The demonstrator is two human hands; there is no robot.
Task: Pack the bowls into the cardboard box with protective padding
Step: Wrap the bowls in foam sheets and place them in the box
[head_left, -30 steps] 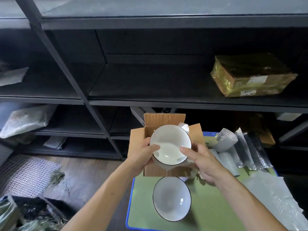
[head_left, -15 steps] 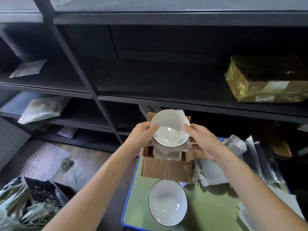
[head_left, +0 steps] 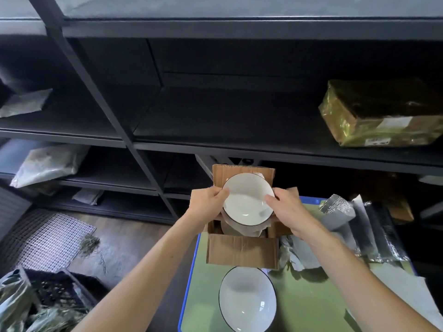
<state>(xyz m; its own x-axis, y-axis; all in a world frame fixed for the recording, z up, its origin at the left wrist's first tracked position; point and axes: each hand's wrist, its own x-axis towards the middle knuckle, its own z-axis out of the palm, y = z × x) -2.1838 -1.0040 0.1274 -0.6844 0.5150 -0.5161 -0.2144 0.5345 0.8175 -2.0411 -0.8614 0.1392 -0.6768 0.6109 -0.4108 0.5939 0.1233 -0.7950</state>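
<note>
Seen from the head camera, the left hand (head_left: 206, 207) and the right hand (head_left: 286, 212) hold a white bowl (head_left: 247, 200) with a dark rim, one on each side. Each thumb is hooked over the rim and the other fingers curl underneath, mostly hidden. The bowl is upright, just above the open cardboard box (head_left: 242, 251), whose flaps stand out to the far, near, left and right sides. Under the bowl, inside the box, is a bundle of pale wrapping paper (head_left: 242, 228); I cannot tell whether the bowl touches it.

The box stands at the far end of a green table (head_left: 206, 295) with a blue edge. A second bowl (head_left: 247, 299) sits empty on the table, near the box's near flap. Silver padding sheets (head_left: 340, 210) lie on the right of the table. On the dark shelf (head_left: 215, 146) beyond, far right, rests a gold-wrapped parcel (head_left: 383, 113).
</note>
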